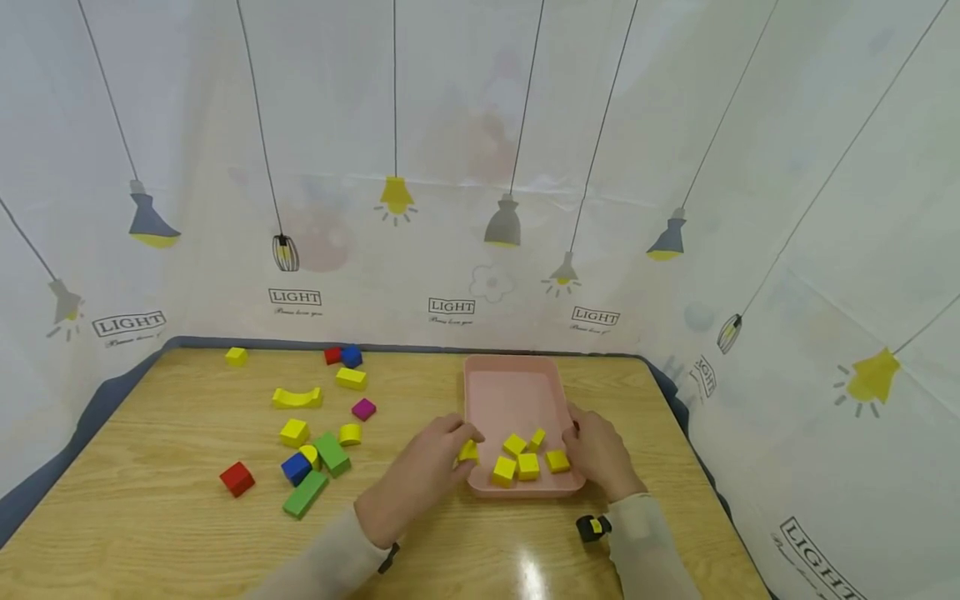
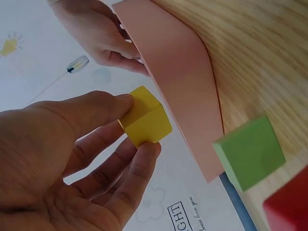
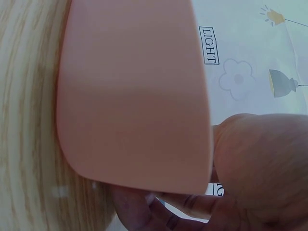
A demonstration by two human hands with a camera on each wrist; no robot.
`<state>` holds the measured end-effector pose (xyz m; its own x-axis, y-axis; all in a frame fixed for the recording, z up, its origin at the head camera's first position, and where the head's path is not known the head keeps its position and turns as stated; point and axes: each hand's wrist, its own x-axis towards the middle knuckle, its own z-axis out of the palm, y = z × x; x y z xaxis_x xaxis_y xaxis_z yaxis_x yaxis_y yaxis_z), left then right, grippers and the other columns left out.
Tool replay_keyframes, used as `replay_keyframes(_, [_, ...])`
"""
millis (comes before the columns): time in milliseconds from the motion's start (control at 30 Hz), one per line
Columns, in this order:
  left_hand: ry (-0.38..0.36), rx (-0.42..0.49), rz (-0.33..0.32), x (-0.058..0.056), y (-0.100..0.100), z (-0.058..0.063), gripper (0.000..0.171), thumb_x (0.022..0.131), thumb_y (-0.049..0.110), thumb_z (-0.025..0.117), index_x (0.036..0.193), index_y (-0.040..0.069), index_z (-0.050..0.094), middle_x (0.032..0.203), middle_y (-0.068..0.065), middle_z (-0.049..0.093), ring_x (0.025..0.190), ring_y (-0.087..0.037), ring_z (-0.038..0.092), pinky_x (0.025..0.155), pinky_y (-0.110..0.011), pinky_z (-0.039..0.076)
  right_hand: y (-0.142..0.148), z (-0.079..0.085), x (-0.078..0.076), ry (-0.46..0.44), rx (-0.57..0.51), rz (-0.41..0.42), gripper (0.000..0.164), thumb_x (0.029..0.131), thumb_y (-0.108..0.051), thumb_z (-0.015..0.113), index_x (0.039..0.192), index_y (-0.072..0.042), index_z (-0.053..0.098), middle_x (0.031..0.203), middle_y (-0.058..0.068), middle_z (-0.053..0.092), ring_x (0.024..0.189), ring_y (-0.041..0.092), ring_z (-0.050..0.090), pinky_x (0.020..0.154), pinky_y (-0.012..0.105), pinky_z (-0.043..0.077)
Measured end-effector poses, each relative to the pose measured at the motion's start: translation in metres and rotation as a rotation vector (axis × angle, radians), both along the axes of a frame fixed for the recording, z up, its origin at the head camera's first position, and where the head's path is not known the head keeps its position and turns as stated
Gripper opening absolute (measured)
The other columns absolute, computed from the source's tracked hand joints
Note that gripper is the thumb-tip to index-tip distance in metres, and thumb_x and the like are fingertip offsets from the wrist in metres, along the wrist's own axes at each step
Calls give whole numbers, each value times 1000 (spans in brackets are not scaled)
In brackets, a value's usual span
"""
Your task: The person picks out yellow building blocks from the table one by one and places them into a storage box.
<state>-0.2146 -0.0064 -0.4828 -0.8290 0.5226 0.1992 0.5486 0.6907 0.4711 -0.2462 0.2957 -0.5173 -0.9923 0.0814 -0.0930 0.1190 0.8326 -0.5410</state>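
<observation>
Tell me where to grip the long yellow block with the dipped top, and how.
Pinch the long yellow block at its dipped middle, probably best from above, across its near and far long sides. It lies lengthwise left to right, and no other block touches it, so both sides should be reachable.

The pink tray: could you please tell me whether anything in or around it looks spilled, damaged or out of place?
Nothing stands out: the pink tray rests on the table, yellow blocks inside; no spill or damage shows, and the left hand holds another yellow block.
</observation>
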Motion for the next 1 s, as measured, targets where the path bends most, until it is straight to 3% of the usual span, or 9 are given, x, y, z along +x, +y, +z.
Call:
replay_keyframes(267, [-49,-18,-23,5,10,1,33,102,7,90,134,10,82,129,-5,77,106,-14,67,95,-29,69,-1,1,0,-8,3,-3,61,117,-12,61,176,-2,47,137,22,77,68,21,55,58,27,45])
replay_keyframes(533, [-22,-61,-50,6,14,-2,33,100,10,94,131,10,83,124,-4,76,103,-14,67,93,-29,68,-2,2,0,-14,1,-13,61,117,-13,61,176,-2,46,139,22,77,69,21,57,59,25,45])
replay_keyframes(833, [-9,-82,-32,7,10,-4,32,103,15,92,133,12,83,130,-5,77,110,-15,69,99,-30,70,-1,2,1,-9,-12,6,61,117,-12,60,176,-1,46,112,16,74,66,20,55,57,27,45])
replay_keyframes(1000, [-20,-48,-22,8,1,-3,31,103,13,90,133,9,83,130,-7,77,111,-18,72,100,-34,71,0,1,1,-13,-9,0,61,118,-12,60,176,-2,45,116,17,75,67,20,55,58,27,44])
